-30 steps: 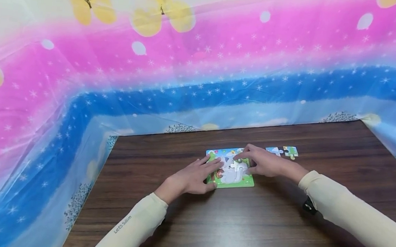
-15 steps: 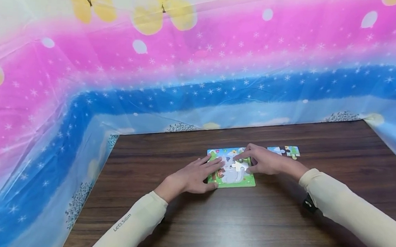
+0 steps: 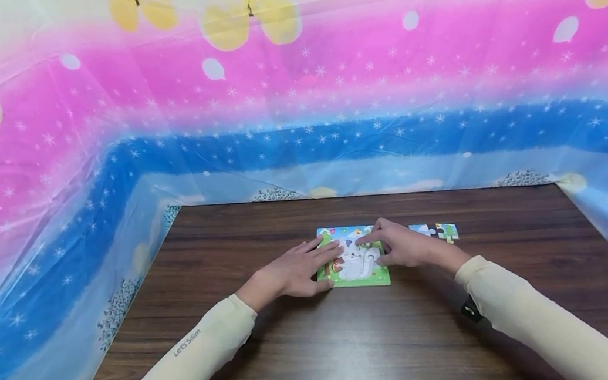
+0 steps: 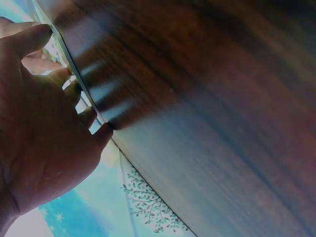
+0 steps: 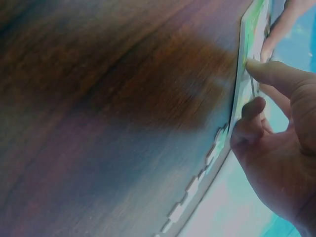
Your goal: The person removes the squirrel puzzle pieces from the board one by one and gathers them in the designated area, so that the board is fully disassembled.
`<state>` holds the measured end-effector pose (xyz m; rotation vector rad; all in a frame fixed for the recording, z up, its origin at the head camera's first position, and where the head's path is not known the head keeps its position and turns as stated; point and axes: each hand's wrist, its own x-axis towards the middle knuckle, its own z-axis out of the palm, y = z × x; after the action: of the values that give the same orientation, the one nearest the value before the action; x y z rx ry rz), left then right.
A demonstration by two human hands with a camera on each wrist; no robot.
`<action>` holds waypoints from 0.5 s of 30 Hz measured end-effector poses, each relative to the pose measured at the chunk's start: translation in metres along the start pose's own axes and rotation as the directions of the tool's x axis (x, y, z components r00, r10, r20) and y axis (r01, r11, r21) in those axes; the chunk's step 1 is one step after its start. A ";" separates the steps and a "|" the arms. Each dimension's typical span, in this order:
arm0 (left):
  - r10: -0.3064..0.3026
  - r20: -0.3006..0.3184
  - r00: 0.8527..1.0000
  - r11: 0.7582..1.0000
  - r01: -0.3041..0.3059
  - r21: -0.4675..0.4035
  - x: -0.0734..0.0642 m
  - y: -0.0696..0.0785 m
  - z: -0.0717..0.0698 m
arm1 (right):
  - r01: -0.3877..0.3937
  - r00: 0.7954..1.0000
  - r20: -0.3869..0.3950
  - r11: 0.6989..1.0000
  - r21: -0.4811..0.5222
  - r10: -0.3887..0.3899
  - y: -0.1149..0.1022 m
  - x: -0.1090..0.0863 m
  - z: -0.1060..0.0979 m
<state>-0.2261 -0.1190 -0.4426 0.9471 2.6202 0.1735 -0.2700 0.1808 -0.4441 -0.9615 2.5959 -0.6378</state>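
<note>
A small jigsaw puzzle (image 3: 357, 273) with a grey-white cartoon animal on a green and blue ground lies in its tray on the table. My left hand (image 3: 294, 270) rests on its left side, fingers spread and fairly straight, thumb at the front edge. Over the puzzle's right half, my right hand (image 3: 402, 244) pinches a whitish jigsaw piece (image 3: 368, 255) between thumb and fingers, close over the picture. In the right wrist view, the right thumb (image 5: 264, 71) sits by the tray's edge and the other fingers are bent. The left wrist view shows the left fingertips (image 4: 106, 132) along the table line.
Loose jigsaw pieces (image 3: 446, 230) lie on the dark wooden table (image 3: 356, 347) behind the right hand, partly hidden by it. A printed pink and blue cloth (image 3: 309, 120) hangs along the table's back and left edges.
The jigsaw piece under the right hand has lost its bright glare and seems to lie flatter in the picture. Both hands stay in nearly the same place.
</note>
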 end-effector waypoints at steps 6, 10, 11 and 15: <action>0.003 -0.002 1.000 1.000 -0.003 -0.009 0.000 -0.001 0.000 | -0.013 0.995 -0.101 0.997 -0.080 0.005 -0.001 -0.007 0.004; 0.002 -0.001 1.000 1.000 -0.002 -0.011 0.000 0.000 0.000 | -0.024 0.986 -0.162 1.000 0.002 0.024 0.006 -0.017 0.001; 0.003 -0.002 1.000 1.000 -0.003 -0.012 -0.001 0.000 0.000 | -0.026 0.983 -0.181 0.999 0.032 0.032 0.009 -0.020 0.000; 0.007 0.000 1.000 1.000 -0.007 -0.016 0.000 0.001 -0.001 | -0.024 0.968 -0.246 0.995 0.096 0.047 0.022 -0.037 -0.005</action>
<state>-0.2262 -0.1185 -0.4415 0.9516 2.6120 0.1956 -0.2575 0.2223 -0.4463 -0.8519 2.7618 -0.9136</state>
